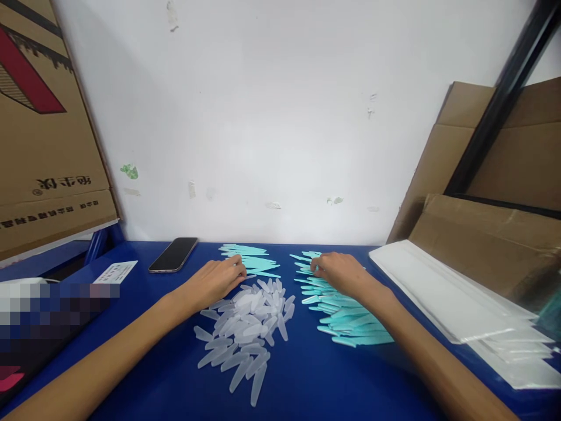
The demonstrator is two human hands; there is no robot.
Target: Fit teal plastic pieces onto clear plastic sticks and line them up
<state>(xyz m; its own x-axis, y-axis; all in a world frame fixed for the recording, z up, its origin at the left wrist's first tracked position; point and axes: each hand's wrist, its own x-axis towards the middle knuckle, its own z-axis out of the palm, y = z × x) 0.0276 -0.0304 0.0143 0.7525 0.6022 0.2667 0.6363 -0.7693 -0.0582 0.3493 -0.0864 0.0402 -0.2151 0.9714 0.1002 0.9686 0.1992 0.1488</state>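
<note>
A person's left hand (pixel 217 280) reaches across a blue surface (pixel 302 386), its fingers curled and close together at the near edge of a small pile of flat, tapered teal strips (pixel 258 265). A heap of frosted, translucent tapered pieces (pixel 254 321) lies just nearer the person. The right hand (pixel 342 272) bends its fingers over the far part of a larger spread of teal strips (pixel 350 321). Whether either hand's fingers clamp a piece cannot be told.

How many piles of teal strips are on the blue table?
2: a smaller pile at the left hand, a larger pile under the right hand, partly hidden.
</note>
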